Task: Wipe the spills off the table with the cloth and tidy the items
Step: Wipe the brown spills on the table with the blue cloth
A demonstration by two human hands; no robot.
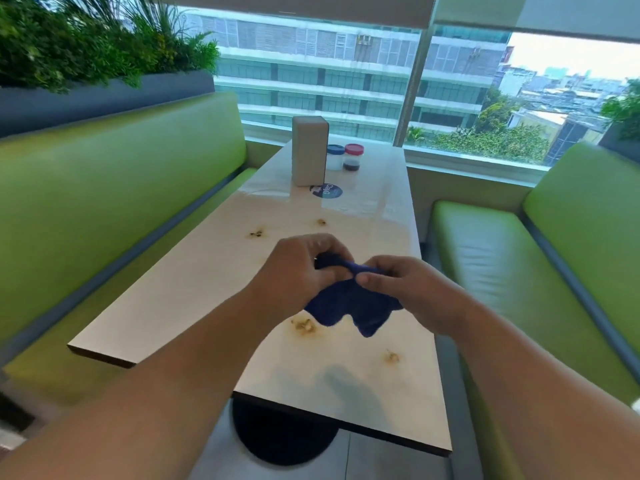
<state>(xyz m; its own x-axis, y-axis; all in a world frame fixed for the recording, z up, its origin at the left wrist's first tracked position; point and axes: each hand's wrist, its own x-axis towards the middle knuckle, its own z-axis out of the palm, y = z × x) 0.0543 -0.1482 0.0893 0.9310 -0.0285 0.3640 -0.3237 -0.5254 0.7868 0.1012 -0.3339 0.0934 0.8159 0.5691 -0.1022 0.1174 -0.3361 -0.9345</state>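
Observation:
Both hands hold a dark blue cloth (349, 303) in the air over the middle of the long pale table (194, 292). My left hand (298, 268) pinches its upper left part, my right hand (408, 289) grips its right side. The cloth's lower edge hangs just above a brownish spill (304, 325). Other spills lie near the front right (392, 357) and further back (256, 234), (321, 222). At the far end stand a grey box (309, 150), a blue-lidded jar (335, 156) and a red-lidded jar (353, 156).
Green padded benches run along the left (114, 188) and right (540, 271) sides of the table. A round blue sticker (327, 191) is on the tabletop by the box. A planter with foliage (86, 50) tops the left bench. A window closes the far end.

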